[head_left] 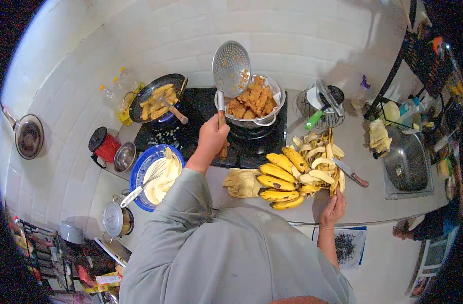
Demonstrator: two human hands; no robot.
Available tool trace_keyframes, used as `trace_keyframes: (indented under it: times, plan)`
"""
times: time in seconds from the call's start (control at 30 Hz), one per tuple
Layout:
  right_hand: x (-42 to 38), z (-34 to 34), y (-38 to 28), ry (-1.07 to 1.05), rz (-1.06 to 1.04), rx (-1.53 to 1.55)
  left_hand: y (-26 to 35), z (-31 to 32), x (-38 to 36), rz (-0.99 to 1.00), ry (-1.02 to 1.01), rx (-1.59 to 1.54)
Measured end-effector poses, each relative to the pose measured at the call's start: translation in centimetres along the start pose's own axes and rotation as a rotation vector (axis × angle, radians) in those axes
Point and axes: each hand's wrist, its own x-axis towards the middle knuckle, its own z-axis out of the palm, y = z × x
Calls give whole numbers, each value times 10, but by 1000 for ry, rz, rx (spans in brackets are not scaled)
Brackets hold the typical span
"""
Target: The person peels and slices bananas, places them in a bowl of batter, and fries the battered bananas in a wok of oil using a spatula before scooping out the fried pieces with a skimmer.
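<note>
My left hand [211, 138] is closed around the wooden handle of a perforated metal skimmer [231, 68]. The skimmer's bowl is raised at the edge of a paper-lined pot, with crumbs stuck in it. Golden-brown fried pieces [254, 100] fill that pot. At the counter's front edge, my right hand [334, 209] has its fingers together at the end of a banana peel [336, 183], part of a heap of peels. Beside the heap lie several yellow bananas [277, 172] and a knife [354, 175] with a brown handle.
On the black stove [201, 114], a wok [140, 114] holds banana pieces frying and a wooden-handled turner. A blue bowl [135, 177] of batter with a whisk stands left of my forearm. A folded cloth [241, 183] lies before the stove. The sink [404, 167] is at right.
</note>
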Motion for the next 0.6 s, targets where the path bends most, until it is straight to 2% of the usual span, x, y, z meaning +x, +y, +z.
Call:
trace_keyframes:
  times: [0.13, 0.2, 0.3, 0.43, 0.5, 0.6]
  plan:
    - [1, 0, 1, 2, -30, -15, -7, 7, -4, -91, -68, -117]
    - [2, -1, 0, 11, -57, -52, 9, 8, -13, -130, -114, -133]
    - [0, 0, -1, -3, -15, -2, 9, 9, -16, -139, -197, -245]
    - [0, 0, -1, 4, -13, -20, 17, 5, -17, -102, -161, -306]
    - [-1, 0, 3, -16, -25, -53, 20, -2, -15, -36, -48, -193]
    - [-4, 2, 6, -22, -6, -45, 11, -14, -5, -16, -58, -178]
